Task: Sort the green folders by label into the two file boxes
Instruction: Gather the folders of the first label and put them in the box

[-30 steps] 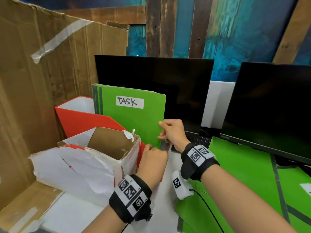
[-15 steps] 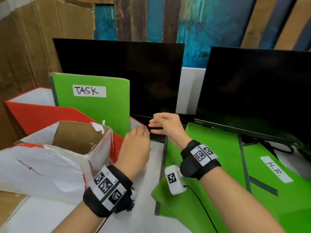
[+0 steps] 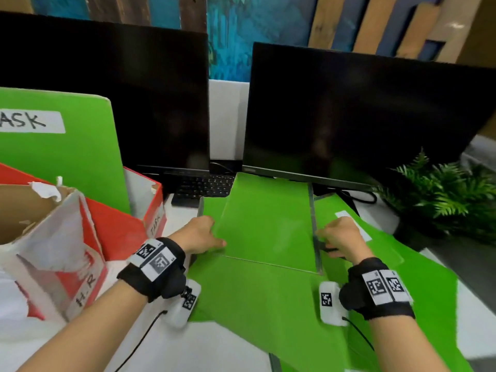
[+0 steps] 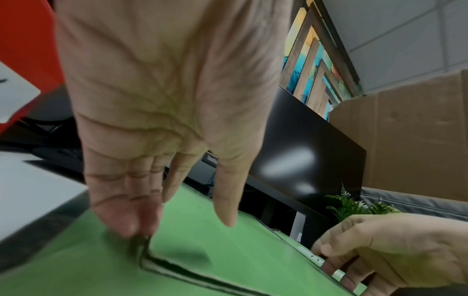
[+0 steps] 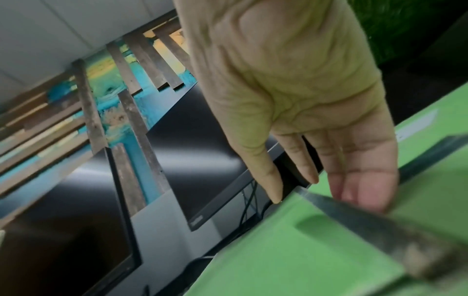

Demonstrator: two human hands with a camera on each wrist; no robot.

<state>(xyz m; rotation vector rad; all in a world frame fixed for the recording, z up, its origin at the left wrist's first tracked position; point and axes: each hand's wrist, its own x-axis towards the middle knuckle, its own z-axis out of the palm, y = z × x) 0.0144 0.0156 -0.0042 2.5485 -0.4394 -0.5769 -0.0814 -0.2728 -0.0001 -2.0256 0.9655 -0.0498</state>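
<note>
The top green folder (image 3: 268, 226) lies flat on a spread of other green folders (image 3: 268, 304) in front of the monitors. My left hand (image 3: 214, 237) touches its near left corner with straight fingers (image 4: 126, 220), and the thumb hovers above the cover. At the opposite side, my right hand (image 3: 322, 242) pinches the grey spine edge (image 5: 359, 220), thumb above and fingers curled under. A red file box (image 3: 153, 210) marked TASK stands at the left with a green TASK folder (image 3: 59, 162) upright in it. The torn red-and-white box (image 3: 80, 267) marked H.R. stands nearer.
Two dark monitors (image 3: 349, 116) stand close behind the folders, with a keyboard (image 3: 204, 186) under the left one. A potted fern (image 3: 442, 194) sits at the right. Another labelled green folder (image 3: 375, 224) lies under my right hand. White desk (image 3: 214, 350) shows in front.
Both hands left the TASK folder standing in the red box and moved right and down to the flat top folder. My view swung right with them.
</note>
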